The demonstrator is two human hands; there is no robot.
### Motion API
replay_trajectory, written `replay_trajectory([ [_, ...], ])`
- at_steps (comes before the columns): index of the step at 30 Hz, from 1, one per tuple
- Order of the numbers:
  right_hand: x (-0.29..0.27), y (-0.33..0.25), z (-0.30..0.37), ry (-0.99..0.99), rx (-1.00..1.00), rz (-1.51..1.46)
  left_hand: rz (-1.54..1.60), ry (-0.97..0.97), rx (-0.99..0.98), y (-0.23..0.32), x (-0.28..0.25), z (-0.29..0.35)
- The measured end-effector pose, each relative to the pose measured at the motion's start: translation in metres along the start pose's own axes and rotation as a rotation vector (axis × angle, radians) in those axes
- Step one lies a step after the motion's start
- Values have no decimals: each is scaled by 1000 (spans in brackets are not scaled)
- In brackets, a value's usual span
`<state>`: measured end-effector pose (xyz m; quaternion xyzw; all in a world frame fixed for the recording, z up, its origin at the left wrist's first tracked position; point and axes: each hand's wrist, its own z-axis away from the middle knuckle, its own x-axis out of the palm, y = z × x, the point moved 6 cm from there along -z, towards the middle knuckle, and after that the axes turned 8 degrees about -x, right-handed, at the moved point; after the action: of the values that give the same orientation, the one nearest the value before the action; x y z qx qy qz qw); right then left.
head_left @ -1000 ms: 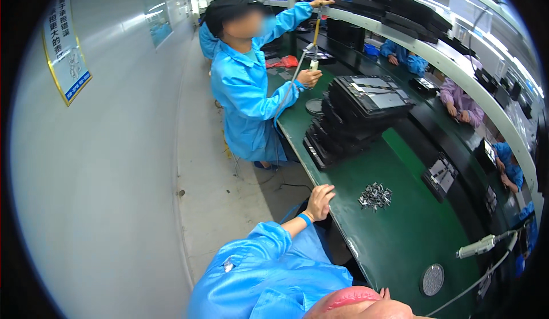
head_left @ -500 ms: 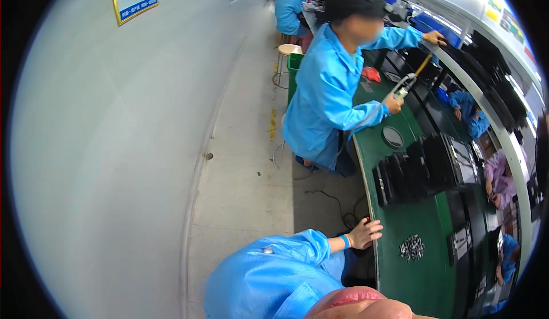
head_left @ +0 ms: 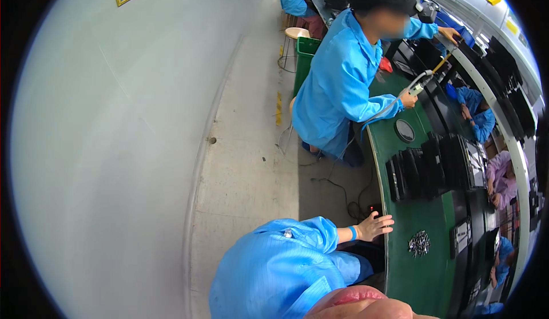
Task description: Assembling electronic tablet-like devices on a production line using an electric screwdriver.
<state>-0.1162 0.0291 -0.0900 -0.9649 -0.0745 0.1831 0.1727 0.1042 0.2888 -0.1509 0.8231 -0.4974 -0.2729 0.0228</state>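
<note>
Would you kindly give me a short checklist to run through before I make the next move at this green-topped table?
1. Left hand free: ok, fingers spread at the edge of the green tabletop, nothing visible in it.
2. Right hand free: cannot tell, out of view.
3. Blue wristband on: ok.
4. Heap of small dark-and-silver parts apart from stacked black panels: ok.
5. Corded handheld tool set down: not ok, in a co-worker's hand.

My bright blue smock (head_left: 257,276) in glossy, finely lined fabric, a pointed flap (head_left: 313,297) at its front, my loose, creased sleeve (head_left: 321,231), a small shiny piece (head_left: 287,233) near the shoulder, narrow blue wristband (head_left: 353,233), my left hand (head_left: 374,226) ungloved.
</note>
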Motion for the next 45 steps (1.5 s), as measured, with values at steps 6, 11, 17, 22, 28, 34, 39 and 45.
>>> replay_trajectory([
  [6,-15,3,1,53,159,-148,16,-19,-62,11,-1,-2],
  [11,-47,-87,51,112,333,-249,303,115,-301,28,-35,-13],
  [17,-4,-123,-7,93,534,-1208,1155,-486,-538,180,-41,-21],
  [22,0,-83,-36,22,755,-1855,1602,-380,-941,236,21,-14],
  [28,3,-24,-19,-134,823,-2125,1279,-630,-683,252,22,-35],
  [34,-23,-42,-18,107,666,-1375,993,-675,-505,266,32,-29],
  [39,-14,-52,-48,3,310,-843,695,-429,-88,248,35,-53],
  [45,-14,-14,-51,69,526,-933,628,-567,1,261,72,-61],
])
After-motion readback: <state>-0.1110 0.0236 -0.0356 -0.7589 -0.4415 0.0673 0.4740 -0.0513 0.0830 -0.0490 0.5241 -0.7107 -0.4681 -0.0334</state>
